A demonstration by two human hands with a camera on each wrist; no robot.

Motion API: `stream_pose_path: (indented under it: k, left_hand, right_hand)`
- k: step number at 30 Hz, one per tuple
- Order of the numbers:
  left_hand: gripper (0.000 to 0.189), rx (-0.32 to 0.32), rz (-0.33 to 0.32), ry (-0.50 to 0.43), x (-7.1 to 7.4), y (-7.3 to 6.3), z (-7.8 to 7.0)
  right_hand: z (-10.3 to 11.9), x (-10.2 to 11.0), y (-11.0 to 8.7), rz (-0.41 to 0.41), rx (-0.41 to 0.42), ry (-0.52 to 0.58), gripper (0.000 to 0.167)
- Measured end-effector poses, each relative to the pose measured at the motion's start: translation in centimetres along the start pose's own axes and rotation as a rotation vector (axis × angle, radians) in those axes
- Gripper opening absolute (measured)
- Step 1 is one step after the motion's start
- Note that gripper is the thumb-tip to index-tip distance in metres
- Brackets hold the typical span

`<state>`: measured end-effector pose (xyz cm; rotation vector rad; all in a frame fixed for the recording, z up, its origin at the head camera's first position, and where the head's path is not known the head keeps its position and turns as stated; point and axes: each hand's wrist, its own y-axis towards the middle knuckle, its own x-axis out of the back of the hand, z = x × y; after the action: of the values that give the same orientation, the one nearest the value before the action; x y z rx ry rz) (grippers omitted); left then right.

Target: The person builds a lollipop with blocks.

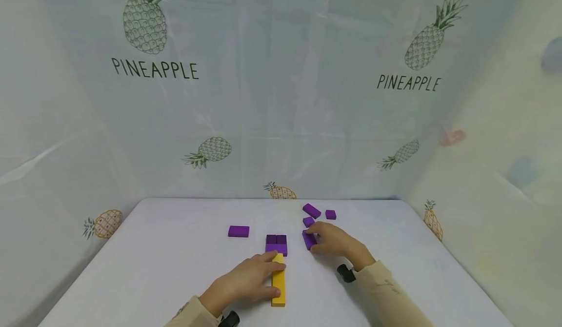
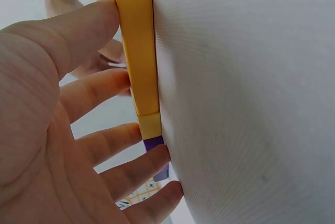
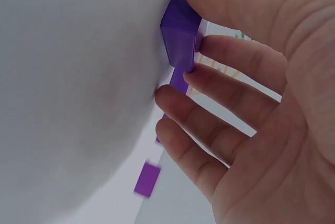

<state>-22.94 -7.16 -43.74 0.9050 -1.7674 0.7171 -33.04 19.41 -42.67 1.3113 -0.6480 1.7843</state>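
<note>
A yellow strip of blocks [image 1: 278,297] lies lengthwise on the white table, its far end close to a group of purple blocks [image 1: 276,246]. My left hand [image 1: 248,279] rests along the strip's left side, thumb and extended fingers touching it. In the left wrist view, a long yellow block [image 2: 138,51] and a shorter yellow block [image 2: 150,125] lie end to end. Over to the right, my right hand [image 1: 334,241] pinches a purple block [image 1: 309,240] by its two ends, between thumb and fingers. That purple block [image 3: 180,30] is close to the tabletop in the right wrist view.
Beyond the right hand lie a small purple block [image 1: 309,222], a longer one [image 1: 311,211] and another small one [image 1: 331,214]. A purple rectangular block [image 1: 239,231] sits at the left. Pineapple-printed curtains [image 1: 281,97] hang behind and beside the table [image 1: 145,268].
</note>
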Motion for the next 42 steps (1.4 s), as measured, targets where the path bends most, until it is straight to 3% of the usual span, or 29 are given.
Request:
stream_pose_path:
  k: [6,21,42]
  left_hand:
    - [0.055,-0.015,-0.004,0.007,0.0,-0.1,0.0]
    - [0.055,-0.029,-0.017,-0.009,0.3,-0.2,0.1]
    - [0.054,-0.033,-0.014,0.003,0.4,-0.2,-0.1]
  right_hand:
    - [1.2,-0.5,1.1,0.030,0.047,0.008,0.043]
    - [2.1,-1.5,4.1,0.026,0.067,0.019,0.043]
    - [2.7,-1.5,3.9,0.016,0.035,0.068,0.043]
